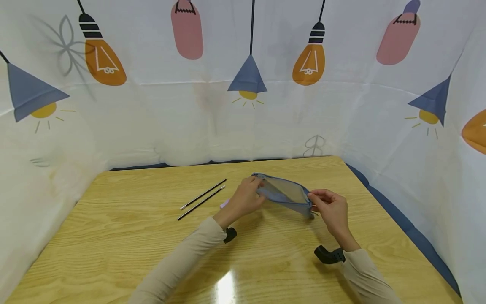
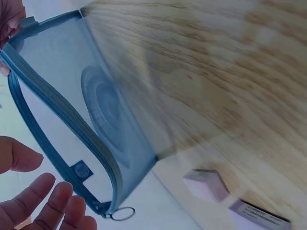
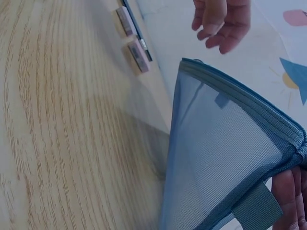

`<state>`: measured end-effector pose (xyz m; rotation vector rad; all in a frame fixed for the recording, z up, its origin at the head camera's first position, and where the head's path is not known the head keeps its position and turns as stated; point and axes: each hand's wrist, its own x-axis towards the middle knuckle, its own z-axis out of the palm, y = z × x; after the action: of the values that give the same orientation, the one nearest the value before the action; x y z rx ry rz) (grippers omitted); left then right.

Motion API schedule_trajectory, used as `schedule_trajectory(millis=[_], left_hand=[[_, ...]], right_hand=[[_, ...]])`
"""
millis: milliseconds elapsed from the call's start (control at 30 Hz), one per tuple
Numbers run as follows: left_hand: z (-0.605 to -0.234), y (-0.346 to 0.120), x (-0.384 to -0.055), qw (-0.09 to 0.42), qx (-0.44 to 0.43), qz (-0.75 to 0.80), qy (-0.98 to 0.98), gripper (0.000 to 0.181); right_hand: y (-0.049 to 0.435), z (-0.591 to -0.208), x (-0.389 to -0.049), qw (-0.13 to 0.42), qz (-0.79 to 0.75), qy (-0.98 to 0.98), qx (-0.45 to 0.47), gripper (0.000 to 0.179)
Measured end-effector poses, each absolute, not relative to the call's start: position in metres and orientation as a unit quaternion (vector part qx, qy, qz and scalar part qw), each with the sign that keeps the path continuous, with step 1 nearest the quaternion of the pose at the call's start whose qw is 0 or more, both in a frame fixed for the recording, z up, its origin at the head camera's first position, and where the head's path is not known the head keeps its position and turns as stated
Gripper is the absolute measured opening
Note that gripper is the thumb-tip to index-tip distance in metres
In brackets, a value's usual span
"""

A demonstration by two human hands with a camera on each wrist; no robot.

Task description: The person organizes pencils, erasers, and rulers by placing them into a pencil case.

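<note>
A blue mesh zip pouch (image 1: 282, 195) is held above the table with its zipped mouth spread open. My right hand (image 1: 333, 211) pinches its right end, near a fabric tab (image 3: 257, 206). My left hand (image 1: 244, 197) is by the other end; the left wrist view shows its thumb and fingers apart beside the zip pull ring (image 2: 122, 213), with a gap to the pouch in the right wrist view. Two black pencils (image 1: 203, 194) with pale ends lie side by side left of my left hand. Two small lilac blocks, like erasers (image 2: 207, 184), lie on the table, mostly hidden in the head view.
The wooden table (image 1: 125, 236) carries all of this. A white curtain (image 1: 171, 118) printed with lamps and bulbs hangs around its back and sides. Each wrist bears a black strap mount (image 1: 328, 255).
</note>
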<state>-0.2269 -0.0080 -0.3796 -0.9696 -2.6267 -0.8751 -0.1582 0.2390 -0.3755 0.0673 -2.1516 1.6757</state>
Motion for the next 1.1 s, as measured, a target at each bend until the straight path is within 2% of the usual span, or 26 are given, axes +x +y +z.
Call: schedule_trajectory(millis=[400,733,1100], left_hand=[[-0.383,-0.033,-0.221,0.087,-0.293,-0.326,-0.894,0.022],[-0.382,-0.054,-0.218,0.111,-0.271,-0.365,-0.884,0.02],[-0.395,-0.079,-0.218,0.101,-0.22,-0.411,-0.879,0.022]], right_hand=[[0.243,-0.38,-0.166,0.206,0.606,-0.768,0.019,0.016],[0.255,-0.4,-0.181,0.198,0.616,-0.762,0.008,0.021],[0.24,-0.378,-0.164,0.189,0.628,-0.755,0.014,0.02]])
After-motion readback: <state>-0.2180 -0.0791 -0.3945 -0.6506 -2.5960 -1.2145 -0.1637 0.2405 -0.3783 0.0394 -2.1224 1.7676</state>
